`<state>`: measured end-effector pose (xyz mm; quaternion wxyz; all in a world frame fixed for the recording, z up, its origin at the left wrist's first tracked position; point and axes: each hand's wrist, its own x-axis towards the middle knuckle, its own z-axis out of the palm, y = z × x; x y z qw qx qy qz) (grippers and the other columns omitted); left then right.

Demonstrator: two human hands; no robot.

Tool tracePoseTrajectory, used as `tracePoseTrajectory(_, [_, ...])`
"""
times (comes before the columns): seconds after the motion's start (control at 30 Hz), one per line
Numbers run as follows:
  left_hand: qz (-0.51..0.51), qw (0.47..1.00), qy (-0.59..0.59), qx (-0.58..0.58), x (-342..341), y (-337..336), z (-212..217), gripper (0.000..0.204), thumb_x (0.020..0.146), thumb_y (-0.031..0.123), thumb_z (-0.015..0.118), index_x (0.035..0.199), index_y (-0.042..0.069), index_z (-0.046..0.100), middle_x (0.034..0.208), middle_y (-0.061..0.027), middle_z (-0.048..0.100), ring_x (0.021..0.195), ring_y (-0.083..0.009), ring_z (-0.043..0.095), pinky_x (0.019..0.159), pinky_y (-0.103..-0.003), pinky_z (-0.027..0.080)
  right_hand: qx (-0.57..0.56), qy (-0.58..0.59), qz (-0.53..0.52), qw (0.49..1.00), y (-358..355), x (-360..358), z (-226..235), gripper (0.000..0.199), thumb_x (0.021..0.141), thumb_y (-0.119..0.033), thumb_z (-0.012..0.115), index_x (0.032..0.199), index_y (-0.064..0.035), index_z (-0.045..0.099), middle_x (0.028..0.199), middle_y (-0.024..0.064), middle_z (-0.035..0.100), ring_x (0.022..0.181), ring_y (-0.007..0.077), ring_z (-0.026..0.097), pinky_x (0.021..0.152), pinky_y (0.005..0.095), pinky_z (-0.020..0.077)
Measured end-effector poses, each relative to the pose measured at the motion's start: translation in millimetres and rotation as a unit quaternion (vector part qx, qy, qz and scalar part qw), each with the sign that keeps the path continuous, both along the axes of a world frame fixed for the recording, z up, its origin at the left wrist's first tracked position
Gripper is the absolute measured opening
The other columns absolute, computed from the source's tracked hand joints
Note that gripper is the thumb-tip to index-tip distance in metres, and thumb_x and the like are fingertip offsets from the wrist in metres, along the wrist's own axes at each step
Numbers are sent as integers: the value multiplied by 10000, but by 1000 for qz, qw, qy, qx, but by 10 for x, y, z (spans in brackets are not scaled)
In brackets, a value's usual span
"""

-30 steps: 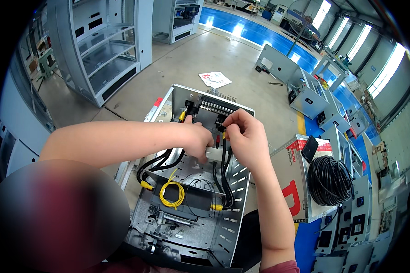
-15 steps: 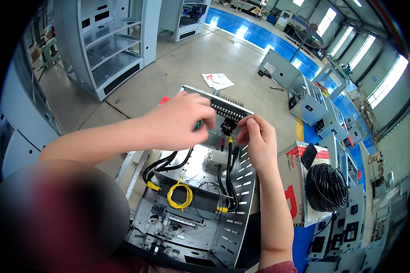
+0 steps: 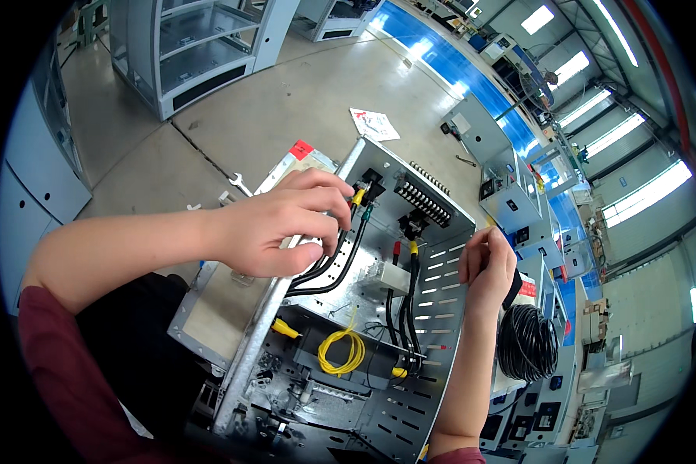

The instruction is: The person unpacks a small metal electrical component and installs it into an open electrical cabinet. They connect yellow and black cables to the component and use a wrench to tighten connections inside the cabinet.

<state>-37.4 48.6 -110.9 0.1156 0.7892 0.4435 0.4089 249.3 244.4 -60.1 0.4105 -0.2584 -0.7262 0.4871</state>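
Note:
An open metal electrical box (image 3: 340, 301) with slotted sides lies below my hands. Over its left wall hovers my left hand (image 3: 298, 220), fingers bent and apart, nearest to the black cables (image 3: 353, 251) with yellow and green sleeved ends. Whether its fingertips touch a cable I cannot tell. My right hand (image 3: 489, 267) is above the right wall with fingers curled together; anything inside them is hidden. At the far wall sits a black terminal strip (image 3: 424, 203) with metal contacts. Red and yellow sleeved ends (image 3: 414, 247) meet a black mount (image 3: 414, 224). A yellow wire coil (image 3: 341, 352) rests inside.
A coil of black cable (image 3: 527, 342) stands to the right. Left of the box are a board (image 3: 216, 317) and a wrench (image 3: 240, 184). A printed sheet (image 3: 374, 124) lies on the floor. Tall grey cabinets (image 3: 201, 58) stand far left, smaller grey boxes (image 3: 510, 185) far right.
The view has shifted. My left hand has moved left from the terminal strip to the sleeved cables at the left wall. My right hand has moved right, away from the black mount.

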Motion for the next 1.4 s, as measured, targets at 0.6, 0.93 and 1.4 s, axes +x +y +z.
tracePoseTrajectory(0.6, [-17, 1000, -10, -17, -91, 102, 49, 149, 755, 154, 642, 875, 71, 673, 1144, -70, 621, 1296, -350, 444, 1111, -493, 385, 41, -103, -12, 994, -96, -85, -16, 373, 1099, -251, 530, 827, -17, 632, 589, -89, 404, 531, 2, 331, 492, 224, 232])
tracePoseTrajectory(0.93, [-24, 1000, -11, -16, -94, 121, 53, 155, 747, 157, 639, 871, 72, 678, 1139, -69, 621, 1287, -349, 447, 1108, -494, 383, 61, -133, -13, 989, -93, -69, -10, 354, 1085, -211, 561, 805, -7, 634, 637, -80, 428, 608, 12, 340, 541, 238, 248])
tracePoseTrajectory(1.4, [-24, 1000, -10, -18, -94, 121, 51, 155, 776, 172, 639, 885, 69, 677, 1144, -73, 619, 1303, -355, 440, 1113, -501, 377, 67, -159, -19, 985, -102, -83, -4, 338, 1064, -188, 578, 785, -5, 633, 650, -73, 457, 624, 16, 350, 549, 245, 256])
